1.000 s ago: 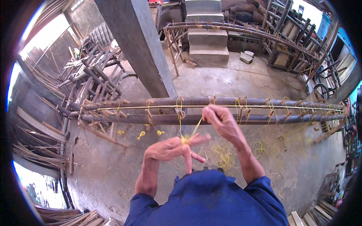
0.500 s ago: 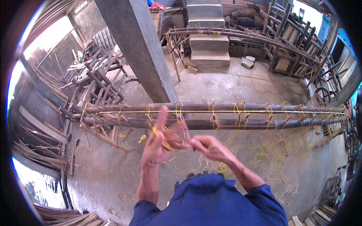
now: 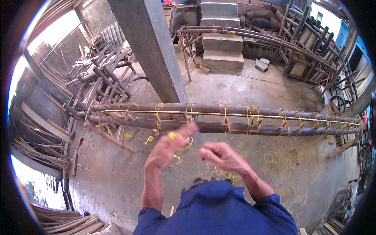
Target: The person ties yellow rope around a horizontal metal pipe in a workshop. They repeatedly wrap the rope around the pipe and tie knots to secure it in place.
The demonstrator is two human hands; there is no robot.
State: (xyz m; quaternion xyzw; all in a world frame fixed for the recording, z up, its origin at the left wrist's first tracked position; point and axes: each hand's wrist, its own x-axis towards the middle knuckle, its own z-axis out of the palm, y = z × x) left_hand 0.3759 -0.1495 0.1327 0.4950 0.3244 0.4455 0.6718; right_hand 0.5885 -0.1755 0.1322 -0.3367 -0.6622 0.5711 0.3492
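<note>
Yellow cord (image 3: pixel 172 136) lies bunched about my left hand (image 3: pixel 168 147), which is smeared by motion, its fingers pointing toward the bamboo frame. A thin strand stretches across to my right hand (image 3: pixel 219 155), closed in a pinch on it. Both hands are just on the near side of the long frame of two dark bamboo poles (image 3: pixel 149 123). Wooden pegs and loops of yellow cord line these poles, and a thin rod (image 3: pixel 211 114) runs lengthwise between them. A cord loop hanging from a peg (image 3: pixel 190 120) is close beyond my left fingertips.
A concrete pillar (image 3: pixel 152 51) rises behind the frame. Farther back are concrete steps (image 3: pixel 223 51) and another bamboo rack (image 3: pixel 250 32). Loose cord (image 3: pixel 272 160) litters the floor at right. Stacked poles (image 3: pixel 105 76) and bamboo strips (image 3: pixel 43 156) stand at left.
The cord that was spread in loops round my left fingers is now gathered into a bunch. My right hand has moved slightly right, apart from the left. The view has shifted a little.
</note>
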